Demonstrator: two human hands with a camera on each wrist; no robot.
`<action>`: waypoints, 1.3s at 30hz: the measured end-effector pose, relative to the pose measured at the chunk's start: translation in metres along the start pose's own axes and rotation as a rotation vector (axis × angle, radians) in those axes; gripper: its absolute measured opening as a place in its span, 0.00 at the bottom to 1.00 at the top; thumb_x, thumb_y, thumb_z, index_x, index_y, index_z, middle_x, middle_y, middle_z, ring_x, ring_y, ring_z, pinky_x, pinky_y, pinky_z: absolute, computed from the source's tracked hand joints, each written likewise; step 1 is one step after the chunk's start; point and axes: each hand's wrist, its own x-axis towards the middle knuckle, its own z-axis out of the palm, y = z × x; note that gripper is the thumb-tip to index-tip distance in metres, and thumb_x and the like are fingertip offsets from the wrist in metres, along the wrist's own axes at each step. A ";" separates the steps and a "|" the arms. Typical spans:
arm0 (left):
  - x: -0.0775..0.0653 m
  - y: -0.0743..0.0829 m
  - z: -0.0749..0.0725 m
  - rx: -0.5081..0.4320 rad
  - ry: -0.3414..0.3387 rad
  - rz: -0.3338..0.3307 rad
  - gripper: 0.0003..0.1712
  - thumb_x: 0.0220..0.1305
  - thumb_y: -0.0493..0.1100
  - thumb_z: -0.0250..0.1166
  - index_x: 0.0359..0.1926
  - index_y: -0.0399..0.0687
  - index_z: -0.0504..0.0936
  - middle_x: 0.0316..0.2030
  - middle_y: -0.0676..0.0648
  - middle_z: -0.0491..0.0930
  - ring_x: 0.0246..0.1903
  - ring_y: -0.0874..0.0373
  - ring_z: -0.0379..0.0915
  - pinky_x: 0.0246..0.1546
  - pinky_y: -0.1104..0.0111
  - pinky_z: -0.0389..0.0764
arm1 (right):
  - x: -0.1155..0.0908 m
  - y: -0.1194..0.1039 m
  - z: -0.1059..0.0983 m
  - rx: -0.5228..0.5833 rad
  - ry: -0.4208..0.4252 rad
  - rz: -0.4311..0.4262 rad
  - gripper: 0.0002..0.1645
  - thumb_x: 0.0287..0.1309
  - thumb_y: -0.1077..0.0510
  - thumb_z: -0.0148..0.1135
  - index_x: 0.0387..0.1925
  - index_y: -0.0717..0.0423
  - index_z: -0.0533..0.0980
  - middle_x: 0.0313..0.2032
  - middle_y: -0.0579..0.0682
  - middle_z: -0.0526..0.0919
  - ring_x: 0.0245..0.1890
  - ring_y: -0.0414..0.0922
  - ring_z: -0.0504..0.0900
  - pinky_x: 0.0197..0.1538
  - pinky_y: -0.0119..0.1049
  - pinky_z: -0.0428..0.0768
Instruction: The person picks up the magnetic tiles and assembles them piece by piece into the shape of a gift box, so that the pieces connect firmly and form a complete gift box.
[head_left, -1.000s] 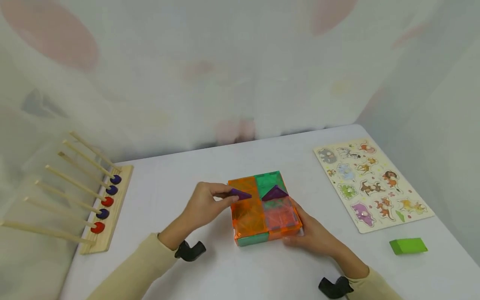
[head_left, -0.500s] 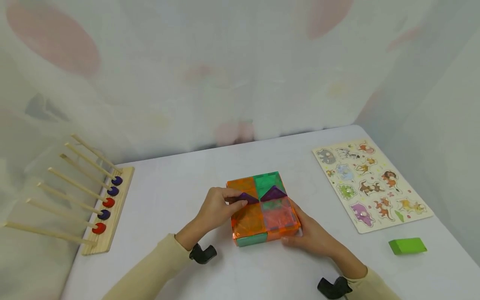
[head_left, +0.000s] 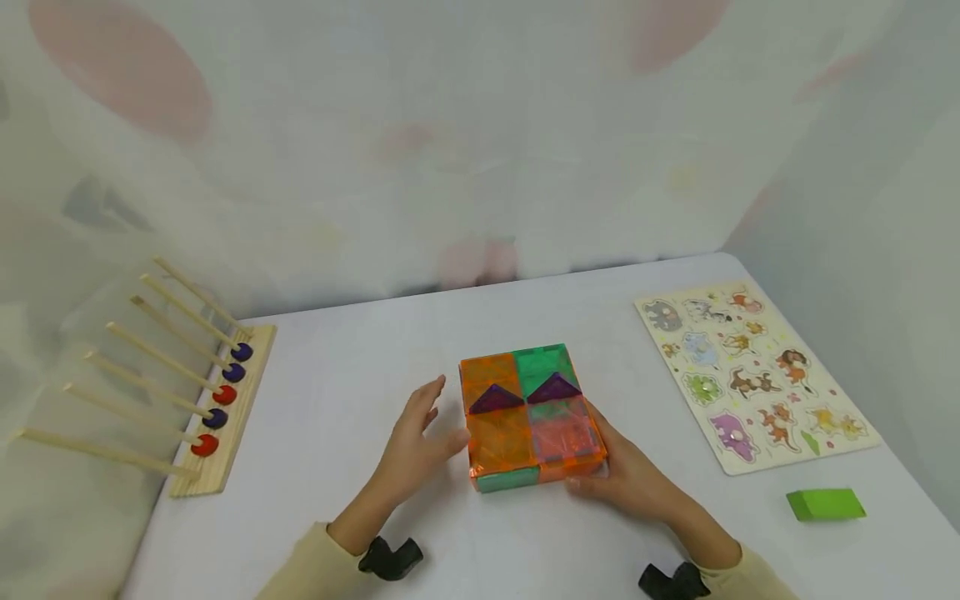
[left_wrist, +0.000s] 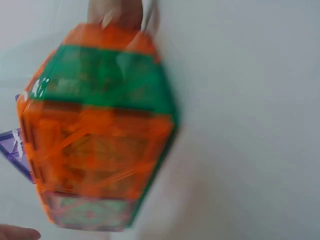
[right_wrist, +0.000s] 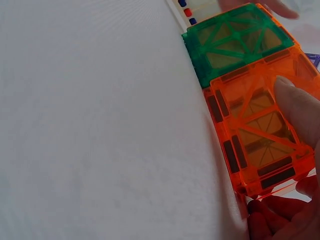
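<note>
A low box of see-through magnetic tiles (head_left: 501, 443) in orange, green and pink sits mid-table. Two purple triangle tiles, a left one (head_left: 497, 401) and a right one (head_left: 555, 387), stand upright in a row across its top. My left hand (head_left: 411, 462) is beside the box's left side, fingers spread and holding nothing. At the near right corner my right hand (head_left: 637, 482) grips the box, its thumb (right_wrist: 297, 107) on an orange front tile and its fingers round the right side. In the left wrist view the box's green side tile (left_wrist: 100, 80) is blurred.
A wooden peg rack (head_left: 242, 417) with red and blue beads stands at the left. On the right lie an animal puzzle board (head_left: 708, 425) and a green block (head_left: 825, 505). A cloth wall (head_left: 480, 150) rises behind the white table (head_left: 360, 350).
My left hand brought a purple triangle rightward to meet the other one on the box, let it go and drew back to the left. My right hand stays on the box.
</note>
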 end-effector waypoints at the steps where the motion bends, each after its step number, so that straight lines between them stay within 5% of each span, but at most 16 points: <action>1: -0.007 -0.005 0.002 -0.009 -0.028 -0.024 0.53 0.54 0.51 0.72 0.74 0.46 0.53 0.72 0.42 0.55 0.69 0.42 0.56 0.66 0.51 0.64 | -0.001 0.000 0.000 -0.005 0.003 -0.001 0.64 0.46 0.39 0.73 0.74 0.29 0.40 0.73 0.46 0.58 0.71 0.50 0.60 0.68 0.59 0.59; 6: -0.038 -0.024 0.023 0.059 -0.161 -0.069 0.63 0.48 0.54 0.75 0.75 0.42 0.45 0.74 0.42 0.50 0.72 0.47 0.52 0.67 0.52 0.61 | -0.002 -0.001 0.002 -0.025 0.010 -0.007 0.65 0.47 0.40 0.72 0.75 0.30 0.39 0.73 0.47 0.57 0.71 0.51 0.59 0.68 0.59 0.58; 11: -0.048 -0.026 0.038 0.143 -0.166 -0.012 0.59 0.51 0.55 0.74 0.76 0.51 0.47 0.74 0.51 0.52 0.73 0.54 0.49 0.69 0.50 0.56 | -0.001 -0.003 0.004 -0.009 0.022 -0.013 0.64 0.47 0.39 0.72 0.74 0.30 0.40 0.73 0.47 0.57 0.72 0.50 0.58 0.69 0.58 0.57; 19: -0.042 -0.027 0.040 0.151 -0.095 0.013 0.47 0.58 0.53 0.69 0.73 0.50 0.56 0.71 0.49 0.61 0.70 0.53 0.57 0.67 0.53 0.61 | 0.001 -0.003 0.005 -0.051 0.055 -0.015 0.61 0.47 0.40 0.72 0.74 0.29 0.44 0.70 0.48 0.63 0.69 0.49 0.64 0.66 0.57 0.64; 29: -0.034 -0.028 0.037 0.154 -0.074 0.050 0.45 0.58 0.50 0.69 0.72 0.47 0.59 0.69 0.49 0.63 0.69 0.56 0.59 0.67 0.56 0.63 | 0.010 -0.005 -0.002 -0.075 0.048 -0.034 0.59 0.46 0.37 0.72 0.73 0.28 0.45 0.69 0.49 0.66 0.66 0.50 0.68 0.65 0.57 0.66; 39: 0.005 -0.032 0.025 0.176 -0.069 0.032 0.40 0.59 0.43 0.69 0.70 0.46 0.63 0.66 0.47 0.69 0.68 0.53 0.62 0.67 0.54 0.63 | 0.050 -0.001 -0.014 -0.117 0.015 -0.044 0.58 0.49 0.34 0.68 0.73 0.29 0.44 0.68 0.49 0.66 0.65 0.51 0.69 0.67 0.56 0.65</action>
